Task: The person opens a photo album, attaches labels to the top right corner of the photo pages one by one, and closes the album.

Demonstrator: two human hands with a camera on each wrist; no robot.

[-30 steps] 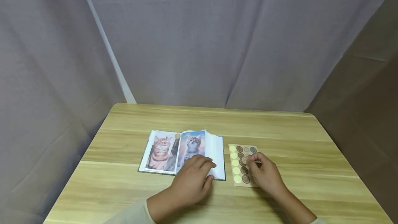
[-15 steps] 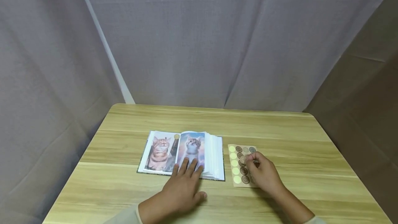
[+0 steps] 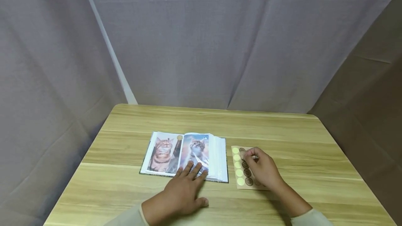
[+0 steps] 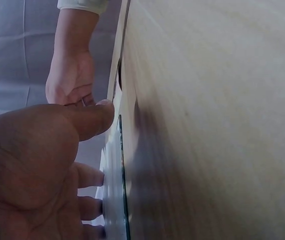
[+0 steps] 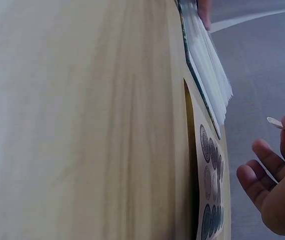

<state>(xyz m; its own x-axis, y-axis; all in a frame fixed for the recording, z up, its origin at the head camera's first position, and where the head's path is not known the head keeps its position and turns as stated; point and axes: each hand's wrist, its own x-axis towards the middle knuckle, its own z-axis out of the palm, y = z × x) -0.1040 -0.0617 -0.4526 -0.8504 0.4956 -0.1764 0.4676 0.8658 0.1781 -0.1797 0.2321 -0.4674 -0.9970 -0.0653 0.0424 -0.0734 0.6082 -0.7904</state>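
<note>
An open photo album [image 3: 221,159] lies on the table, with an orange cat photo [image 3: 162,154] on its left page and a kitten photo [image 3: 197,145] on its right. A small round sticker [image 3: 179,137] sits at the top of the left page. My left hand [image 3: 185,189] rests with spread, straight fingers on the lower edge of the right page. Thumb and fingertips of my right hand [image 3: 263,166] pinch a small round sticker [image 5: 274,122], seen edge-on in the right wrist view. It is above the sticker sheet [image 3: 237,185], which bears yellow and dark circles and is partly covered by this hand.
The album and sheet lie side by side on a light wood-grain table [image 3: 279,128], a narrow gap between them. Grey curtains [image 3: 188,44] hang behind the table and at both sides.
My left hand has moved left from the album's right-hand page stack onto the lower edge of the kitten page, its fingers spreading. My right hand, pinching the sticker, has shifted slightly left and away.
</note>
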